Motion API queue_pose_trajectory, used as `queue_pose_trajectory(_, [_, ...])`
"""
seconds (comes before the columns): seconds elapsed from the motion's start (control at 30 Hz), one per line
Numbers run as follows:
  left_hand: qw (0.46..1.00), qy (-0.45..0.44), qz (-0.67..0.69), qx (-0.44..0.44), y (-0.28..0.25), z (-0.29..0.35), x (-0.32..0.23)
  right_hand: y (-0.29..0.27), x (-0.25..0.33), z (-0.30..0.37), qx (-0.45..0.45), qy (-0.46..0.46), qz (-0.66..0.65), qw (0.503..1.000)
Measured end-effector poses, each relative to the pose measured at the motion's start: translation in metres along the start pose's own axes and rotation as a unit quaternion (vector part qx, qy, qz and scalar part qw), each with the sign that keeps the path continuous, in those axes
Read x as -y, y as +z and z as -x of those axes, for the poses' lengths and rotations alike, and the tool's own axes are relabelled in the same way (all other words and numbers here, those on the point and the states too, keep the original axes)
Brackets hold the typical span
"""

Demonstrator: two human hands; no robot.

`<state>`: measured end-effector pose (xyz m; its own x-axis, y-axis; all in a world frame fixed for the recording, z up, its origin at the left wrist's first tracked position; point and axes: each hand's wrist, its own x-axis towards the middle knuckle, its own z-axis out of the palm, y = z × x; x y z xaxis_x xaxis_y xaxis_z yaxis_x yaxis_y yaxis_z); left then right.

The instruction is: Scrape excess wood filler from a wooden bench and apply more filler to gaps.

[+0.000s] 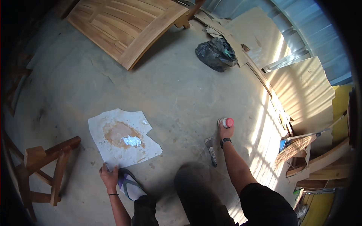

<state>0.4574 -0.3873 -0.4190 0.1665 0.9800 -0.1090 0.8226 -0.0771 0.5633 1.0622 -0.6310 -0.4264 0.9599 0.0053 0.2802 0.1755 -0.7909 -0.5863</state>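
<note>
Curled around a small red-capped jar, the right-hand grip is low over the concrete floor; the left-hand grip has its fingers at the near edge of a white sheet, though whether they pinch it I cannot tell. Across the floor lies a large panelled wooden piece, with an angular wooden frame at the left. Brown-stained in its middle, the sheet lies well left of the jar. Farther off sits a black garbage bag. Just beside the right forearm lies a smeared putty knife; on the sheet, a white lump.
</note>
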Motion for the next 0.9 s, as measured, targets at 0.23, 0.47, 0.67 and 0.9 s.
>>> queue_pose_trajectory(0.23, [0.998,-0.047,-0.024,-0.046,0.040,0.002,-0.005,-0.027,-0.011,0.040,0.016,0.103,-0.108,0.989])
queue_pose_trajectory(0.47, [0.987,-0.144,0.059,-0.039,0.019,-0.006,0.001,-0.034,0.144,-0.046,0.095,-0.011,-0.239,0.966])
queue_pose_trajectory(0.67, [0.994,-0.095,0.027,-0.052,0.032,0.000,-0.002,0.051,0.213,-0.242,-0.056,-0.454,0.192,0.868])
queue_pose_trajectory(0.9, [0.987,-0.146,0.030,-0.057,0.030,0.003,-0.006,0.085,0.221,-0.201,0.096,-0.388,0.108,0.910])
